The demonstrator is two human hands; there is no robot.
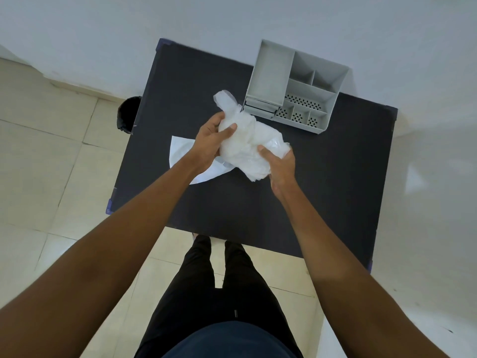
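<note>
From the head camera, a grey plastic desk organiser [335, 81] stands at the far right of the table, split into one long trough on its left and several smaller cells on its right. The perforated floors of the front cells show through. It stands just beyond the hands, apart from them.

A crumpled, translucent white plastic bag [247, 143] is held above the middle of the table, just in front of the organiser. The left hand [213, 144] grips its left part, thumb pressed on top and fingers curled round the far side, with a twisted tail of the bag sticking up past them. The right hand [281, 164] grips the bag's right end, thumb on top and fingers wrapped beneath.

A flat white plastic sheet [180, 151] lies on the table under the left wrist.

The matt black rectangular table [322, 189] stands against a plain white wall [232, 21] on a floor of pale beige tiles [51, 151]. A round black container [126, 112] sits on the floor by the table's left edge; its contents cannot be seen. The person's black trousers [232, 280] show below.
</note>
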